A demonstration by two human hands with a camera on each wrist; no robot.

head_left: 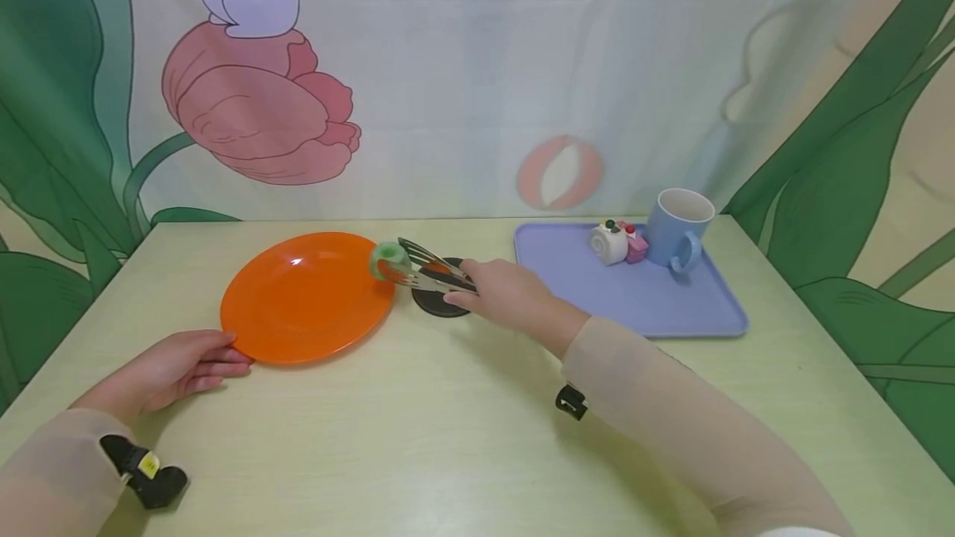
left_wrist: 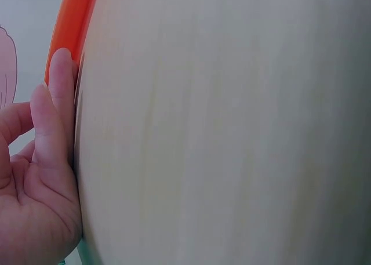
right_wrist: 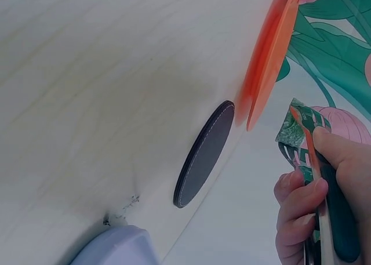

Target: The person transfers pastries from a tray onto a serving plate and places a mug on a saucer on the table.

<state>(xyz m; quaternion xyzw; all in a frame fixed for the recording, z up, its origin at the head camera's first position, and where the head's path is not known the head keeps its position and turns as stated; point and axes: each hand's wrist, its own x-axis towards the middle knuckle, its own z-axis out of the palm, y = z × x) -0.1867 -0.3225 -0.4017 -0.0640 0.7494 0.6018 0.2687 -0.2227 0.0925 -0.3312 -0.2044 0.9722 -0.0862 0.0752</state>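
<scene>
My right hand (head_left: 507,292) grips metal tongs (head_left: 433,265) with slotted, fork-like ends. Between those ends is a small green cake-like piece (head_left: 390,253), which overlaps the right rim of the orange plate (head_left: 298,305) in the head view. The right wrist view shows the green piece (right_wrist: 291,131) raised above the table, the fingers wrapped round the tongs' handles (right_wrist: 339,218). At the plate's near left edge, my left hand (head_left: 182,367) pinches the rim, thumb uppermost. Under the tongs lies a round black coaster (head_left: 440,303), partly hidden by them.
On the right stands a lavender tray (head_left: 597,305). It bears a blue mug (head_left: 675,230), a white swirl cake roll (head_left: 609,244) and a small pink cake piece (head_left: 636,247). A printed curtain (head_left: 448,106) hangs behind the table's far edge.
</scene>
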